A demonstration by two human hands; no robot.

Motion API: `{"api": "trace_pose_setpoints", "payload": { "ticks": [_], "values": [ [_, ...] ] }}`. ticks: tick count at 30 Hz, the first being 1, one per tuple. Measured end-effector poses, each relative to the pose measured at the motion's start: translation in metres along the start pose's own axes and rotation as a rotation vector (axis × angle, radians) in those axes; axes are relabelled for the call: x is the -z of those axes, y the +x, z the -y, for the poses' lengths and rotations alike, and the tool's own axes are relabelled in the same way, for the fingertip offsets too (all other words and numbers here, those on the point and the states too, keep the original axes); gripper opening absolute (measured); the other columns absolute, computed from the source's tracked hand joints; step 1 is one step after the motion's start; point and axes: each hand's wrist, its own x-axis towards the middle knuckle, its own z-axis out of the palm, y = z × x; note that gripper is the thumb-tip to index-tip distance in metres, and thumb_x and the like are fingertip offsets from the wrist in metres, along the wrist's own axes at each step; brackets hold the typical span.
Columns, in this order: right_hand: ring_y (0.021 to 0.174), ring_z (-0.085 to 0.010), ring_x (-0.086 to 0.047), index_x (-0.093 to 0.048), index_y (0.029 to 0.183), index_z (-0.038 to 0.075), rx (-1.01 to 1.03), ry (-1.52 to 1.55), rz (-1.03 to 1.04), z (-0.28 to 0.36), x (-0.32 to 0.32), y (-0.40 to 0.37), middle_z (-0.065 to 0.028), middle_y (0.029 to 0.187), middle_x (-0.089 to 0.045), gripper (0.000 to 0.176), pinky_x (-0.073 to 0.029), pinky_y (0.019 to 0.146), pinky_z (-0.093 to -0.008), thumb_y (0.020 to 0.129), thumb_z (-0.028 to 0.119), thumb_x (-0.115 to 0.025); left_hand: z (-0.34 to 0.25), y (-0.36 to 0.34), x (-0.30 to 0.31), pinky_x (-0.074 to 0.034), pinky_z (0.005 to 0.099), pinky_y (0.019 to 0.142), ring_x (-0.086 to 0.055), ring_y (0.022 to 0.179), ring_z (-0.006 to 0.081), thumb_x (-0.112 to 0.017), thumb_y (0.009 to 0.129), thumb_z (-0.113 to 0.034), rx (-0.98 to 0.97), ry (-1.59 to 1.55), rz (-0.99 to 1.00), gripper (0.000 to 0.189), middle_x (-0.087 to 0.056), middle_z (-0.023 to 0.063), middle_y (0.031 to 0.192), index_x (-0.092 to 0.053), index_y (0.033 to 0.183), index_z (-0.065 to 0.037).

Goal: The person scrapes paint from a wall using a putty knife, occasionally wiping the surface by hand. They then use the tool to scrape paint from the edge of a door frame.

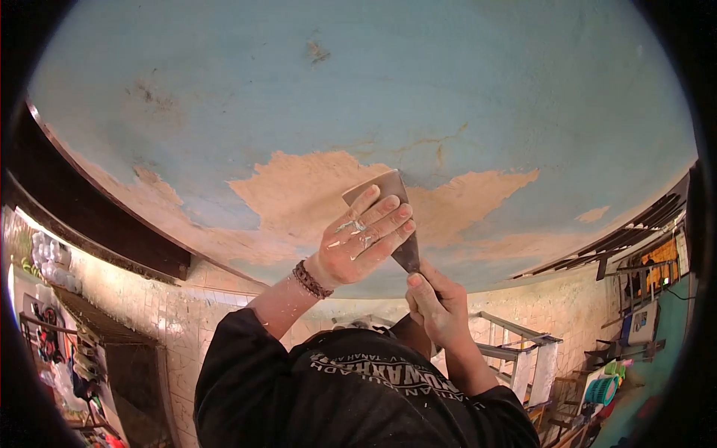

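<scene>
Overhead is a pale blue painted surface [478, 89] with a ragged bare patch [299, 187] where the paint is gone. A scraper [407, 256] with a wide flat metal blade points up to the patch's edge. My right hand [441, 302] is closed around its handle, which is mostly hidden by the fingers. Across the blade lies my left hand [366, 233], its fingers stretched out and resting flat on the metal. Flakes of paint cling to the left fingers, and a dark braided bracelet [311, 281] circles that wrist.
A metal ladder [515, 347] stands at lower right, near a tiled wall [202, 313]. A dark beam [97, 216] runs along the left. Shelves with assorted items fill the far left, and a green fan [602, 390] is at right.
</scene>
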Motion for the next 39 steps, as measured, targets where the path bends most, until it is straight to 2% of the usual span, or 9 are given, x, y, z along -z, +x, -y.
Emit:
{"api": "trace_pose_setpoints", "payload": {
  "ticks": [1, 3, 10, 15, 20, 24, 30, 36, 39],
  "values": [
    [0.05, -0.002, -0.035, -0.051, 0.134, 0.001, -0.001, -0.001, 0.0, 0.003, -0.005, 0.001, 0.0051, 0.061, -0.043, 0.039, -0.026, 0.043, -0.0179, 0.098, 0.017, -0.054, 0.002, 0.0, 0.006, -0.045, 0.0464, 0.104, -0.056, 0.12, 0.024, -0.069, 0.075, -0.003, 0.002, 0.0, -0.001, 0.029, -0.066, 0.0084, 0.117, -0.071, 0.103, -0.008],
    [0.06, -0.002, -0.043, -0.059, 0.128, 0.005, -0.055, 0.014, -0.013, 0.008, -0.018, 0.004, 0.0062, 0.066, -0.049, 0.034, -0.038, 0.053, -0.0193, 0.097, 0.02, -0.057, 0.009, 0.002, 0.022, -0.045, 0.046, 0.104, -0.057, 0.119, 0.0237, -0.067, 0.076, -0.002, 0.017, 0.04, 0.046, 0.026, -0.066, 0.0084, 0.117, -0.071, 0.102, -0.007],
    [0.061, -0.0021, -0.043, -0.056, 0.13, 0.005, -0.089, -0.007, -0.03, 0.006, -0.005, -0.001, 0.0066, 0.067, -0.049, 0.037, -0.039, 0.055, -0.0191, 0.096, 0.019, -0.057, 0.002, 0.002, 0.009, -0.045, 0.0476, 0.103, -0.057, 0.119, 0.0241, -0.071, 0.075, -0.002, 0.031, 0.01, 0.024, 0.028, -0.066, 0.0088, 0.117, -0.071, 0.102, -0.007],
    [0.06, -0.0024, -0.038, -0.055, 0.131, 0.005, 0.041, -0.04, 0.015, 0.004, -0.017, 0.007, 0.0067, 0.066, -0.045, 0.036, -0.034, 0.053, -0.0195, 0.098, 0.018, -0.055, 0.009, 0.002, 0.018, -0.044, 0.0471, 0.104, -0.057, 0.119, 0.0237, -0.07, 0.075, -0.002, 0.038, 0.037, -0.025, 0.028, -0.065, 0.0091, 0.118, -0.071, 0.103, -0.006],
    [0.058, -0.0028, -0.036, -0.054, 0.132, 0.006, -0.049, 0.009, 0.002, 0.007, -0.01, 0.003, 0.007, 0.066, -0.042, 0.037, -0.033, 0.051, -0.0198, 0.097, 0.017, -0.056, 0.002, 0.006, 0.019, -0.045, 0.0471, 0.104, -0.057, 0.12, 0.0244, -0.072, 0.07, 0.001, 0.014, 0.012, 0.059, 0.033, -0.065, 0.0093, 0.118, -0.071, 0.102, -0.006],
    [0.058, -0.003, -0.036, -0.055, 0.132, 0.007, 0.075, -0.051, 0.043, 0.005, -0.019, 0.012, 0.0072, 0.064, -0.043, 0.036, -0.033, 0.051, -0.02, 0.097, 0.02, -0.056, 0.011, 0.008, 0.025, -0.045, 0.0471, 0.104, -0.058, 0.118, 0.0251, -0.071, 0.071, 0.002, 0.004, 0.116, 0.017, 0.029, -0.066, 0.009, 0.116, -0.071, 0.099, -0.005],
    [0.059, -0.0031, -0.037, -0.055, 0.131, 0.006, -0.089, 0.012, 0.027, 0.013, -0.008, 0.003, 0.0064, 0.065, -0.043, 0.037, -0.035, 0.052, -0.0202, 0.097, 0.02, -0.056, 0.0, 0.009, 0.02, -0.045, 0.0479, 0.104, -0.059, 0.116, 0.0254, -0.071, 0.073, 0.002, 0.029, 0.029, 0.053, 0.024, -0.068, 0.0092, 0.112, -0.072, 0.096, -0.005],
    [0.059, -0.0027, -0.037, -0.055, 0.132, 0.006, -0.001, -0.041, 0.046, 0.014, -0.011, 0.003, 0.0065, 0.064, -0.043, 0.037, -0.033, 0.052, -0.0198, 0.097, 0.02, -0.056, 0.001, 0.005, 0.017, -0.045, 0.0477, 0.104, -0.059, 0.116, 0.0243, -0.071, 0.074, 0.002, 0.08, 0.083, -0.045, 0.022, -0.068, 0.0095, 0.111, -0.072, 0.095, -0.004],
    [0.059, -0.0028, -0.038, -0.055, 0.132, 0.007, -0.038, -0.048, 0.033, 0.017, -0.012, 0.005, 0.0065, 0.063, -0.042, 0.036, -0.033, 0.053, -0.0197, 0.098, 0.018, -0.054, 0.006, 0.005, 0.02, -0.041, 0.0473, 0.108, -0.055, 0.122, 0.0259, -0.068, 0.073, 0.009, 0.024, 0.018, 0.008, 0.033, -0.065, 0.0131, 0.118, -0.068, 0.104, -0.002]
  ]
}}
